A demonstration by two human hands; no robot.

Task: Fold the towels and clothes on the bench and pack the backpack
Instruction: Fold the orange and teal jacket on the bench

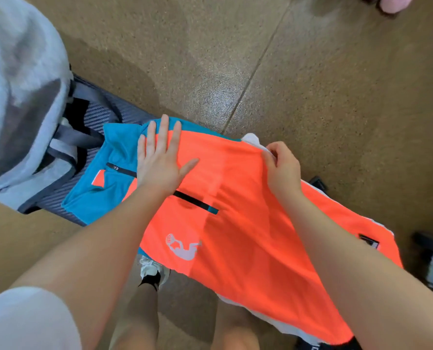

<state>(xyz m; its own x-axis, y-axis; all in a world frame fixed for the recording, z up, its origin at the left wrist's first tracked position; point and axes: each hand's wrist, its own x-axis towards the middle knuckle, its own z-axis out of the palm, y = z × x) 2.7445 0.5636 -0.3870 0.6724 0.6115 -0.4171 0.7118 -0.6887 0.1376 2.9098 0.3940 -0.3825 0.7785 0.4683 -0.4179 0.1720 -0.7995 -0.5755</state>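
While the left hand presses flat, the right hand pinches the orange shirt (bench dark, floor brown).

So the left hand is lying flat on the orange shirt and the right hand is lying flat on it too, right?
Not quite. In the head view the left hand lies flat on the orange shirt, but the right hand pinches its far edge with curled fingers.

The backpack stands on the bench's left end; the jersey lies beside it, covering the bench's middle and right.
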